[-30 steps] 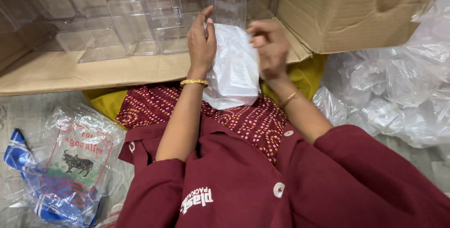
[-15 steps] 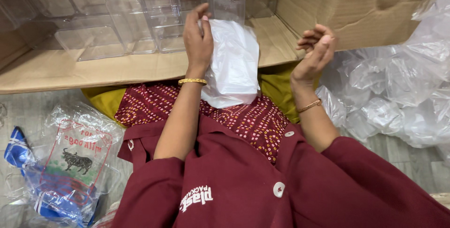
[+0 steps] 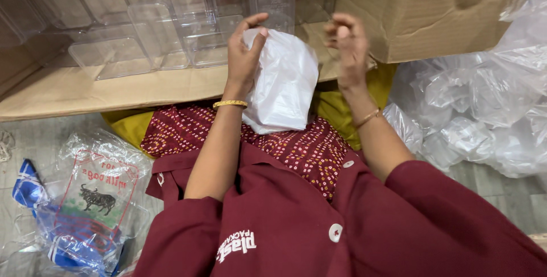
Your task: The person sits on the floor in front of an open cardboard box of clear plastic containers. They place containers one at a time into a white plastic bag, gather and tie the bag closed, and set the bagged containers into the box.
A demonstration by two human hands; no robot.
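Over the person's lap, the left hand [image 3: 244, 55] pinches the top of a white plastic bag [image 3: 283, 86], which hangs down onto the patterned maroon cloth [image 3: 307, 149]. The right hand [image 3: 347, 43] hovers beside it, fingers loosely curled, grip holding nothing. Clear plastic boxes [image 3: 171, 32] sit on flattened cardboard [image 3: 114, 89] beyond.

White plastic bag [image 3: 283, 83], maroon dotted cloth [image 3: 296, 146], brown cardboard box [image 3: 421, 9]
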